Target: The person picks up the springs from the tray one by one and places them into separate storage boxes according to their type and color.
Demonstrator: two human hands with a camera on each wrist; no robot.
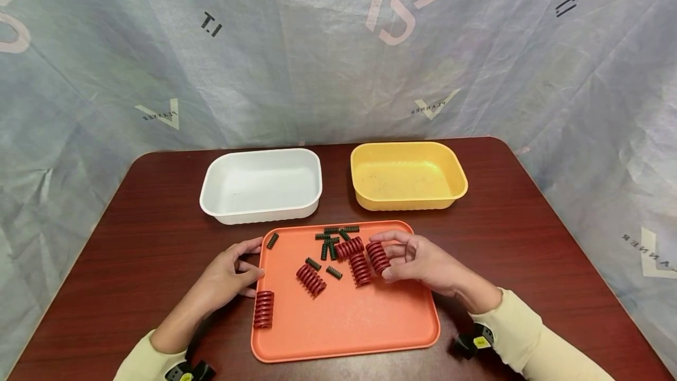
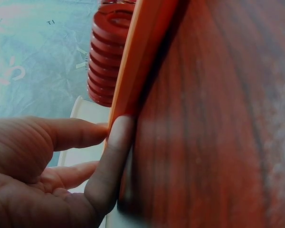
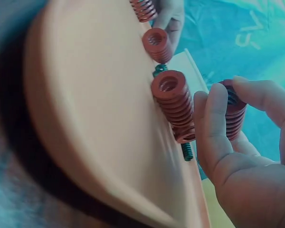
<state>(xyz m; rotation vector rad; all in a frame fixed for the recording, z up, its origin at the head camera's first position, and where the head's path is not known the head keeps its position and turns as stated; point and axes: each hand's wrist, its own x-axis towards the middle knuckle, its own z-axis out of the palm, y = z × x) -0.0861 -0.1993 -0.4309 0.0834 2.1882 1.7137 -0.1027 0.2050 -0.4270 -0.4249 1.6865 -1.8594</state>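
Grey cloth [image 1: 254,87] reads "T.I" [image 1: 211,24] and mirrored "PLANNER" [image 1: 429,108].

Your right hand [image 1: 425,260] has a spring [image 1: 378,258] over the tray's [image 1: 381,322] right part. Two big springs [image 1: 360,269] lie just left of your grip, another spring [image 1: 311,281] is farther left, and one more spring [image 1: 263,310] sits by the left rim, nearer you than the grip. Most small springs [image 1: 332,240] bunch up left of it. Right bin's [image 1: 407,178] behind your grip, left bin's [image 1: 264,187] behind and off left.
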